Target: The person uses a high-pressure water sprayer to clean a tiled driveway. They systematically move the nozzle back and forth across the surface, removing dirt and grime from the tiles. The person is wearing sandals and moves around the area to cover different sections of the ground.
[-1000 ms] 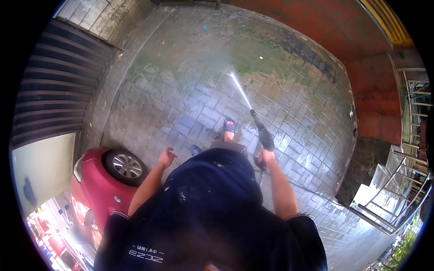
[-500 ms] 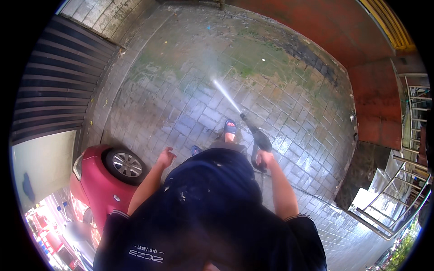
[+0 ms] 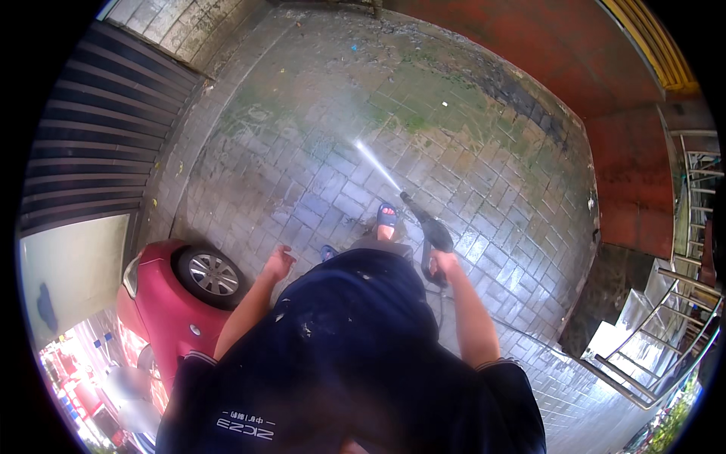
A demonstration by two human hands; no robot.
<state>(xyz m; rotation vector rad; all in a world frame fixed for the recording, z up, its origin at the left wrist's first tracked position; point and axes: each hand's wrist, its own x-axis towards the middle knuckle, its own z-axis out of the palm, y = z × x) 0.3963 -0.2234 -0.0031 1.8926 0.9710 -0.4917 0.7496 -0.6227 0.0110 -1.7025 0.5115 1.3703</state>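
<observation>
My right hand point(image 3: 443, 265) is wrapped round the grip of a black pressure washer gun point(image 3: 432, 231), held out in front of my right side. From its nozzle a white water jet point(image 3: 378, 165) shoots forward and to the left, ending in mist over the paving. The wet brick paving point(image 3: 318, 185) carries green moss and mud farther out. My left hand point(image 3: 279, 262) hangs free at my left side, holding nothing, with its fingers loosely bent and apart. Below, my feet wear dark slides point(image 3: 386, 215); the left one is mostly hidden by my clothes.
A red car point(image 3: 178, 303) with its front wheel point(image 3: 212, 274) stands close on my left. Beyond it is a dark slatted shutter point(image 3: 106, 125). Red panels point(image 3: 628, 174) line the right side, with a metal ladder-like frame point(image 3: 658, 333) nearer. A dark hose point(image 3: 522, 325) trails behind at right.
The gun's nozzle has swung very slightly left, and the jet with it. My view has shifted a little. Both hands keep nearly the same place.
</observation>
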